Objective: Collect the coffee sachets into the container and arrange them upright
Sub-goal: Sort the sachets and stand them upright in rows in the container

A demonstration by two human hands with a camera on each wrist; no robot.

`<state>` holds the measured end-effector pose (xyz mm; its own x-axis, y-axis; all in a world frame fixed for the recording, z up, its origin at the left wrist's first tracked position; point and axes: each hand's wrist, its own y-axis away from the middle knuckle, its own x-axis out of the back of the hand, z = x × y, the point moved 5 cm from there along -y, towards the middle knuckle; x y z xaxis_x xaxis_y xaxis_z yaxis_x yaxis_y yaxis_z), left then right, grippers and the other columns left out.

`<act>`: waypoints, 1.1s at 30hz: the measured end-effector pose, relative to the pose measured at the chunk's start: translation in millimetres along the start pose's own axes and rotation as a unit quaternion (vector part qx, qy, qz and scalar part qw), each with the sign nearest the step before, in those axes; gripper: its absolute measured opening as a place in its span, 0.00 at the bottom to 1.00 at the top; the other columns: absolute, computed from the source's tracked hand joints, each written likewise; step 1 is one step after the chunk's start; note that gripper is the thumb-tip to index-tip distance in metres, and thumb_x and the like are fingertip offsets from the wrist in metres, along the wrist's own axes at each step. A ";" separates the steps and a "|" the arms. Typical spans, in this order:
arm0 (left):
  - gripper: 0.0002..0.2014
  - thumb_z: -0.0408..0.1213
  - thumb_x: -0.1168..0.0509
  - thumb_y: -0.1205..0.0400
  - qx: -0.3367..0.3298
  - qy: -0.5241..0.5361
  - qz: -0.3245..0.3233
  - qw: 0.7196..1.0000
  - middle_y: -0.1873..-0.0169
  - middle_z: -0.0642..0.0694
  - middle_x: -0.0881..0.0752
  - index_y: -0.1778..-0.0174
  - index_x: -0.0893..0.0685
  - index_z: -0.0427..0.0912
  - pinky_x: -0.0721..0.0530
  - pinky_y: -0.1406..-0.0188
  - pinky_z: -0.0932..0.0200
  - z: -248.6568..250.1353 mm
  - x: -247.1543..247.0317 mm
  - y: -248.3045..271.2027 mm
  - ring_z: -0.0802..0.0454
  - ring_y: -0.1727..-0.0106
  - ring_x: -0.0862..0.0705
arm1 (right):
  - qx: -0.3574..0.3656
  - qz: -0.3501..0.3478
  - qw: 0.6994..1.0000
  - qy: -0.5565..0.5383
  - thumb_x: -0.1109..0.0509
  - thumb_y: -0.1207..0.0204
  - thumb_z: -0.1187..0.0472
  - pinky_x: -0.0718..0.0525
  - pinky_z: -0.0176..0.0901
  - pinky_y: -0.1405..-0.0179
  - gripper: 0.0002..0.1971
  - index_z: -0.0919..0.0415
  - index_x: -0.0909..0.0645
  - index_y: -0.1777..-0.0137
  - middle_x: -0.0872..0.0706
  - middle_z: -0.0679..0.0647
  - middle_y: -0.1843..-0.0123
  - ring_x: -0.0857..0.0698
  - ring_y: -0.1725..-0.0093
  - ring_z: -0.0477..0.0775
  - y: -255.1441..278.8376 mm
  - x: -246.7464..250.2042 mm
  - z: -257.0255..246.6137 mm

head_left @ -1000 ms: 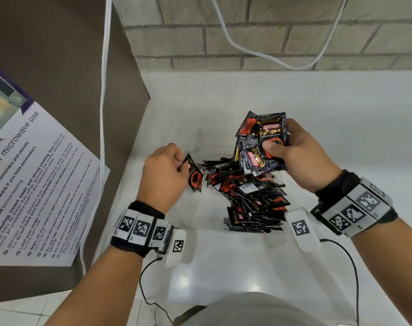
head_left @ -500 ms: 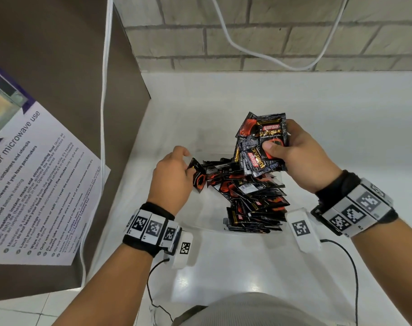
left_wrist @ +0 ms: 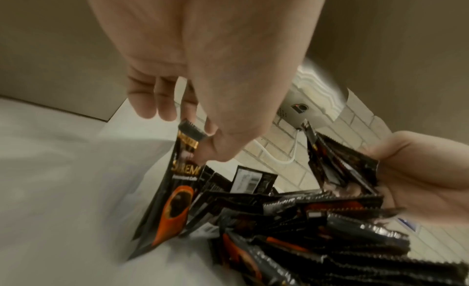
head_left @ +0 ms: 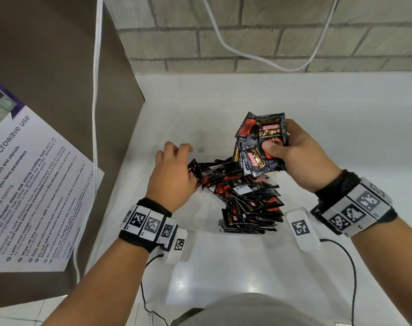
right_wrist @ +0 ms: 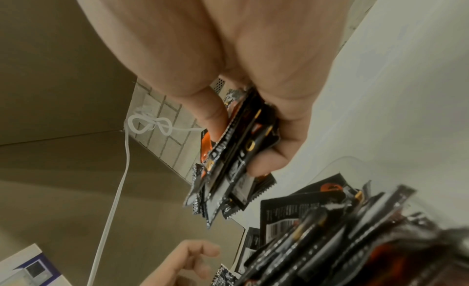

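Note:
Many black-and-red coffee sachets [head_left: 249, 198] lie heaped in a clear container [head_left: 200, 223] on the white counter. My left hand [head_left: 174, 170] is at the heap's left end. In the left wrist view its thumb and forefinger pinch the top corner of one sachet [left_wrist: 175, 190], which stands nearly upright, while the other fingers [left_wrist: 157, 101] are held out loosely. Above the far end of the heap, my right hand [head_left: 301, 156] grips a fanned bundle of sachets [head_left: 261, 142] between thumb and fingers. The bundle [right_wrist: 228, 160] is seen edge-on in the right wrist view.
A brown panel [head_left: 59, 67] with a microwave notice sheet [head_left: 35, 184] stands on the left, and a white cable [head_left: 95, 114] hangs along its edge. A brick wall [head_left: 270, 31] closes the back. White counter [head_left: 341, 114] lies right of the container.
My left hand carried its sachet rightward to the left end of the heap, and its outer fingers have spread. The right hand has kept still with its bundle.

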<state>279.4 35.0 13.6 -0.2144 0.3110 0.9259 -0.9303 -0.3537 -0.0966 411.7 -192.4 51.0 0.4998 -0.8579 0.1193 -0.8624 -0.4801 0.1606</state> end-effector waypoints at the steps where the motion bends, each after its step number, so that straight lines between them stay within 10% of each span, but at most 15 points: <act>1: 0.26 0.31 0.30 0.23 -0.016 0.001 0.012 1.000 0.35 0.41 0.26 0.28 0.21 0.45 0.18 0.45 0.48 1.9 3.5 0.5 0.41 0.38 0.28 | -0.002 0.004 1.000 0.006 0.29 0.19 0.70 0.17 0.68 0.31 0.20 0.58 0.25 0.29 0.11 0.59 0.36 0.12 0.37 0.62 -0.7 2.1 1.4; 6: 0.30 0.45 0.23 0.24 -0.130 -0.016 -0.067 0.989 0.26 0.54 0.22 0.25 0.22 0.52 0.27 0.32 0.45 24.3 9.4 5.5 0.48 0.25 0.31 | -0.006 0.014 1.000 0.015 0.31 0.17 0.71 0.17 0.69 0.32 0.19 0.60 0.25 0.29 0.11 0.59 0.36 0.12 0.37 0.63 -2.7 6.1 3.4; 11: 0.41 0.59 0.21 0.29 -0.097 -0.160 -0.133 0.973 0.28 0.53 0.23 0.22 0.25 0.49 0.30 0.31 0.48 25.6 -10.8 1.3 0.46 0.26 0.32 | -0.008 0.010 1.000 0.010 0.31 0.17 0.72 0.16 0.67 0.32 0.18 0.59 0.25 0.30 0.11 0.60 0.36 0.12 0.37 0.62 -1.5 1.4 0.7; 21: 0.18 0.54 0.31 0.16 -0.063 -0.215 -0.116 0.968 0.43 0.52 0.14 0.36 0.14 0.49 0.31 0.40 0.49 26.0 -15.4 -10.9 0.43 0.31 0.30 | -0.022 0.032 0.999 0.032 0.29 0.18 0.70 0.16 0.66 0.33 0.18 0.57 0.24 0.30 0.11 0.57 0.38 0.11 0.38 0.61 -1.7 14.6 9.6; 33: 0.13 0.43 0.27 0.17 -0.043 -0.147 -0.212 0.965 0.46 0.41 0.13 0.37 0.11 0.53 0.23 0.42 0.55 33.1 3.1 -23.5 0.44 0.37 0.20 | -0.100 0.037 0.994 0.007 0.32 0.18 0.73 0.13 0.67 0.38 0.17 0.58 0.24 0.33 0.12 0.59 0.40 0.11 0.40 0.65 -9.6 12.6 34.7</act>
<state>310.4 15.1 30.9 0.2732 0.1444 0.9511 -0.9397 -0.1715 0.2960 423.4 -205.0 16.9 0.4385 -0.8857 0.1522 -0.8639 -0.3687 0.3432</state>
